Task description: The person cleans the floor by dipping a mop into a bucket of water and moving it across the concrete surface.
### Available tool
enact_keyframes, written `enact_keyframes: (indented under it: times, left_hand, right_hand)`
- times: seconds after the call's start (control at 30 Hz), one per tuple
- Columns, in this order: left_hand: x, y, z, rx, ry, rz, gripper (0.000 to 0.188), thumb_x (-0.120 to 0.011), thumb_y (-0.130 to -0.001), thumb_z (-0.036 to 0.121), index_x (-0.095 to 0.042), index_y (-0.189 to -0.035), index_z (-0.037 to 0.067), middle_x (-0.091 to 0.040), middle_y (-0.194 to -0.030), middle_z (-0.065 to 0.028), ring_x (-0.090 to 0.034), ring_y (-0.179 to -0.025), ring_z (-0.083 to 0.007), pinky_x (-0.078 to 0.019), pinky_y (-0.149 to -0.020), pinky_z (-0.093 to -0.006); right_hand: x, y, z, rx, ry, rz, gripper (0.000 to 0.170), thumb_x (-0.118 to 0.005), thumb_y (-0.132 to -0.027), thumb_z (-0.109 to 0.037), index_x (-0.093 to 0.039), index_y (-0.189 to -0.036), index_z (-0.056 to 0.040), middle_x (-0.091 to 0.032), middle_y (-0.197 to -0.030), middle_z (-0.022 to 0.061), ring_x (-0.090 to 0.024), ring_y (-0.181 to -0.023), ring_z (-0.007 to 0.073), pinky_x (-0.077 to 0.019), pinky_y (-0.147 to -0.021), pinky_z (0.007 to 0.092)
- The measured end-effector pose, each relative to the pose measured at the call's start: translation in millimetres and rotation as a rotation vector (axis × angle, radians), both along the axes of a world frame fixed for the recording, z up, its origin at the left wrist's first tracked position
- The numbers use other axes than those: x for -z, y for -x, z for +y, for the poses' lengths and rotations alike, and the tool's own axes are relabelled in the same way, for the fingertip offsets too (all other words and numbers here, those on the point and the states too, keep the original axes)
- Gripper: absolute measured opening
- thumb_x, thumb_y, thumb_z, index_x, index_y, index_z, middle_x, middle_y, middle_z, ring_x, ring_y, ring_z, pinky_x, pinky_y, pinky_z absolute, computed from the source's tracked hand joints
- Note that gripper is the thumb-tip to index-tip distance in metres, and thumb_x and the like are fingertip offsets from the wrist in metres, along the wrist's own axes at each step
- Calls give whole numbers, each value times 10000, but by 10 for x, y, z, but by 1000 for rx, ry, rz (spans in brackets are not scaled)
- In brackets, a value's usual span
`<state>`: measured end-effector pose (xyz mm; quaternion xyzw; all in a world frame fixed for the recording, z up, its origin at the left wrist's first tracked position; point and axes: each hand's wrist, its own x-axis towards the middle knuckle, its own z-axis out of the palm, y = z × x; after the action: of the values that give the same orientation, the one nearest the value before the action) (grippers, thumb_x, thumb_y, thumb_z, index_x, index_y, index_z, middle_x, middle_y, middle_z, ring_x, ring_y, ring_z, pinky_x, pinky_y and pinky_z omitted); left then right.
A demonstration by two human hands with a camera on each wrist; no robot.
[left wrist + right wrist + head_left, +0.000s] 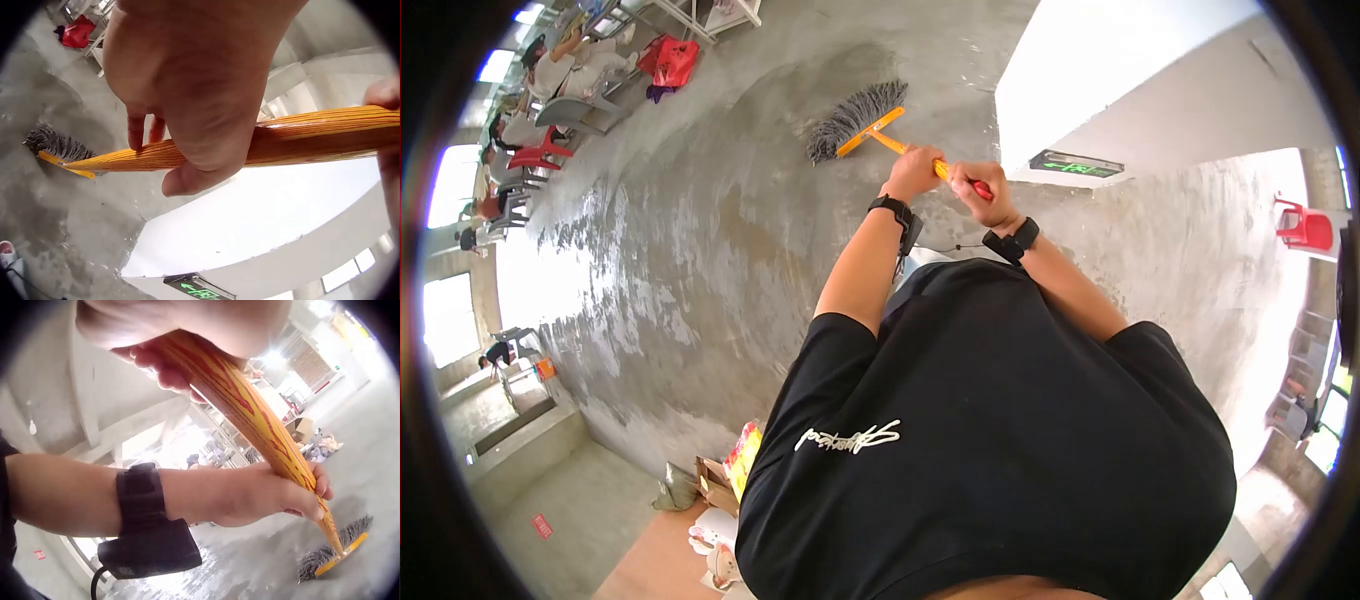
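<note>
In the head view, a mop lies out in front of me with its grey string head on the concrete floor and an orange bar along its near side. Its wood-patterned yellow-orange handle runs back between both hands. My left hand grips the handle lower down, nearer the mop head, the thumb wrapped over it in the left wrist view. Close behind it, my right hand holds the upper part near the red end. In the right wrist view, its fingers curl under the handle.
Wet patches shine on the floor. A white pillar with a green exit sign stands at the right front. Seated people and chairs line the far left, near a red bag. A cardboard box sits at lower left.
</note>
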<state>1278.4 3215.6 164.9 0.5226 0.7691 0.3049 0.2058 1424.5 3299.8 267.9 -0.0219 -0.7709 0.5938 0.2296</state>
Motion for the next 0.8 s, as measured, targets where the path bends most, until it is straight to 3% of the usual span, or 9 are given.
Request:
enact_keyframes:
  times: [0.13,0.2,0.43,0.6,0.63,0.7,0.77,0.8]
  left_hand:
    - [-127,-593,319,80,47,141,181,-661,-646,228,-653,-813,161,-650,-790,-75,-599,-768,-303,-470,-780,-392]
    - [-116,-922,607,140,192,188,186,-648,-645,234,-666,-821,177,-652,-797,-79,-598,-796,-312,-483,-766,-408]
    - [-364,-2063,809,283,322,100,215,-647,-668,245,-660,-875,188,-648,-801,-98,-565,-911,-338,-475,-763,-430]
    - [-647,-2351,777,281,250,40,223,-594,-660,95,-658,-867,145,-645,-871,-118,-568,-909,-343,-478,-788,-422]
    - [-611,-2312,774,287,252,47,223,-594,-660,95,-658,-867,145,-645,-871,-118,-568,-909,-343,-478,-788,-422]
    - [-372,-2232,687,270,205,-166,244,-568,-667,37,-641,-891,96,-637,-895,-145,-570,-904,-359,-470,-786,-417]
    - [239,-2010,470,17,53,-316,261,-567,-698,50,-613,-954,76,-628,-920,-99,-591,-874,-265,-469,-746,-368]
    - [524,-1859,373,-133,17,-366,268,-579,-736,93,-604,-1003,93,-618,-904,-58,-593,-843,-207,-474,-705,-345]
  right_hand:
    - [-214,-716,207,64,195,9,193,-465,-812,-71,-449,-626,-22,-466,-560,13,-409,-500,85,-338,-478,237]
    - [-139,-1054,442,87,269,40,202,-459,-815,-71,-431,-621,-21,-467,-564,24,-413,-508,89,-340,-486,237]
    - [-441,-2170,659,154,431,49,218,-479,-804,-71,-395,-610,-18,-454,-566,31,-407,-528,86,-336,-497,234]
    - [-623,-2452,694,134,415,-146,204,-515,-795,-76,-429,-620,-14,-448,-566,15,-394,-543,71,-329,-501,238]
    - [-658,-2465,685,125,385,-224,184,-514,-794,-73,-441,-636,-14,-459,-578,28,-408,-561,75,-341,-513,245]
    - [-704,-2467,618,148,421,-270,136,-530,-793,-71,-484,-676,-18,-484,-602,27,-419,-566,67,-355,-505,243]
    - [-759,-2391,501,249,136,-135,106,-536,-789,-67,-499,-700,-23,-473,-624,37,-416,-542,78,-345,-475,222]
    - [-829,-2363,483,286,-10,-156,90,-563,-782,-77,-523,-726,-19,-486,-663,62,-477,-521,129,-385,-462,250]
